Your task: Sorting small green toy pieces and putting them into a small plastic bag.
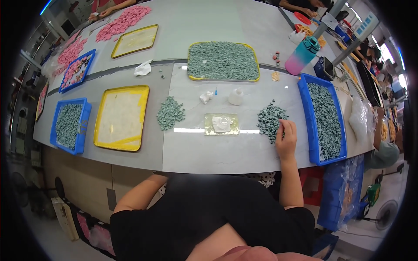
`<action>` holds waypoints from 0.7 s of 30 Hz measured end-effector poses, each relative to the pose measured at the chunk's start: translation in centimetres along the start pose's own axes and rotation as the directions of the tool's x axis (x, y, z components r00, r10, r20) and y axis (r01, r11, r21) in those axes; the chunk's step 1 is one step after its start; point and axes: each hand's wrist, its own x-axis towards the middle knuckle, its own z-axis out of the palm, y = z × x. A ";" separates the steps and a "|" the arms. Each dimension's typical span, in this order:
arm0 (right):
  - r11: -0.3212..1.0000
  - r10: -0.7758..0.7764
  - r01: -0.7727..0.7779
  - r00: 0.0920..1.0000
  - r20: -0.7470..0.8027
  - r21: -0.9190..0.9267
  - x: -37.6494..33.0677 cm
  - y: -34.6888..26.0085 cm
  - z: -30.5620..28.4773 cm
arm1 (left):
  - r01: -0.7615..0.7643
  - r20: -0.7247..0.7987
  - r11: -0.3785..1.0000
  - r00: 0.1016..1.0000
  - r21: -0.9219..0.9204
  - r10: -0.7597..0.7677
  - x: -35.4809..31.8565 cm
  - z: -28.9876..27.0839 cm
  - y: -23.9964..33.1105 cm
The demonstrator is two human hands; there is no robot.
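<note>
My right hand [286, 139] is at the right edge of a loose pile of small dark green pieces [269, 116] on the table. Its fingers are curled down and close together against the pile; whatever may be between them is too small to make out. My left forearm [141, 191] reaches to the table's front edge, and the hand itself is hidden below it. In front of me a small greenish pad [221, 131] has a crumpled white cloth [221, 123] on it. To the left of the pad lies a second pile of paler green pieces [170, 113].
Blue bins of green pieces stand at left [82, 145] and right [341, 148]. A yellow-rimmed tray [121, 119] lies near the left bin; another, full of green pieces [223, 61], is farther back. A teal-pink bottle [301, 56], a white jar [235, 97] and pink pieces [123, 22] are around. Co-workers sit beyond.
</note>
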 end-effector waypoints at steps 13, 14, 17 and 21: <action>0.996 -0.086 0.087 0.991 0.099 -0.001 -0.3 1.3 0.0 | -0.162 0.048 0.983 0.986 0.082 0.159 -0.4 5.3 -1.1; 0.996 -0.084 0.085 0.992 0.098 -0.006 -0.4 1.5 0.0 | -0.172 0.049 0.981 0.984 0.086 0.168 -0.5 4.8 -1.7; 0.999 -0.037 0.038 0.997 0.067 -0.008 -0.3 1.8 0.0 | -0.199 0.047 0.975 0.980 0.094 0.196 2.0 1.9 -0.6; 1.000 -0.008 0.010 0.998 0.056 -0.025 -0.1 2.0 -0.5 | -0.222 0.046 0.969 0.975 0.110 0.218 3.1 2.1 0.6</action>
